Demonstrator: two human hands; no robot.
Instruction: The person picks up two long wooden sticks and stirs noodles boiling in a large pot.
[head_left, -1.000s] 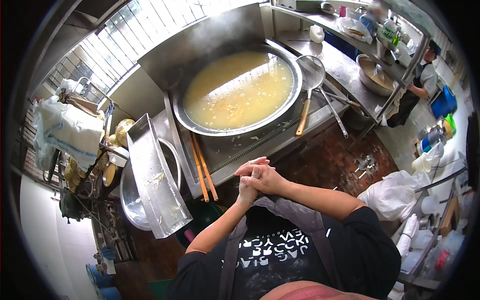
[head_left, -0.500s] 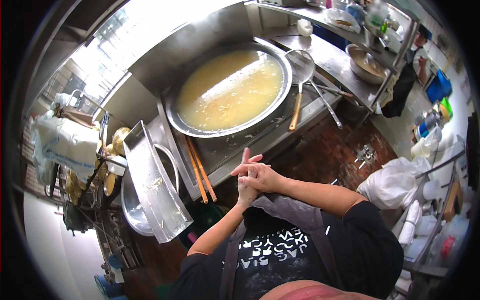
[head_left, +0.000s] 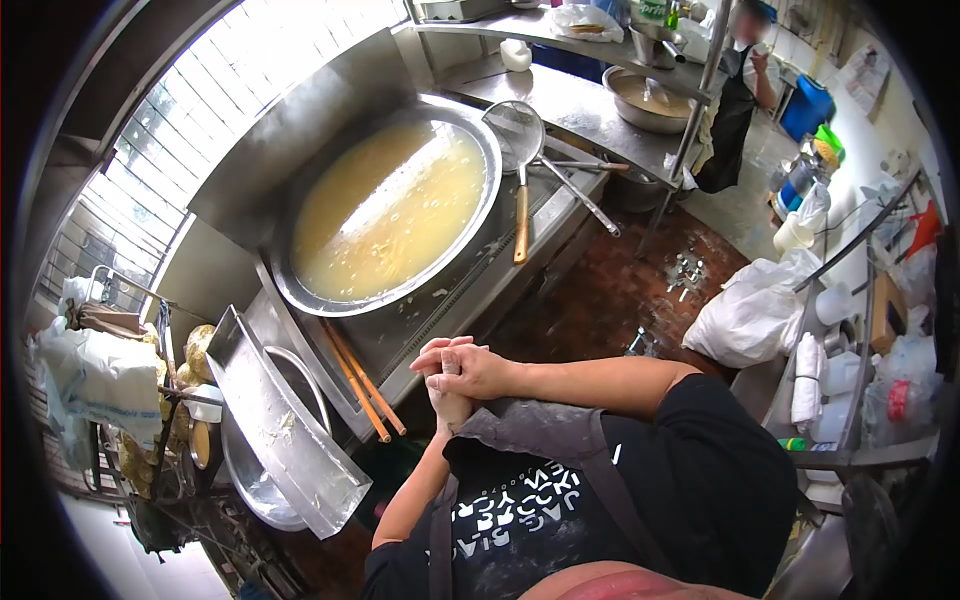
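Note:
My left hand (head_left: 450, 405) and my right hand (head_left: 484, 370) are clasped in front of the dark apron (head_left: 525, 425). Each closes on the other, and no tool shows between them. Some fingers are hidden in the clasp. Beyond them sits a large wok (head_left: 285, 275) of cloudy yellowish liquid (head_left: 400, 210), bubbling and steaming. Long wooden chopsticks (head_left: 360, 380) lie left of my hands, over the stove's front edge. On the stove's right side rests a wire strainer (head_left: 517, 135) with a wooden handle, beside another long-handled metal tool (head_left: 585, 200).
A metal trough (head_left: 285, 420) lies across a metal basin (head_left: 240, 470) at left. The steel counter (head_left: 560, 95) at the back right bears a bowl (head_left: 650, 110). Another person (head_left: 730, 120) stands behind it. A white bag (head_left: 745, 310) sits at right. The floor (head_left: 610, 290) looks wet.
The view has swung, so the wok appears lower and further left. My outstretched fingers have folded down, and the hands are clasped more closely.

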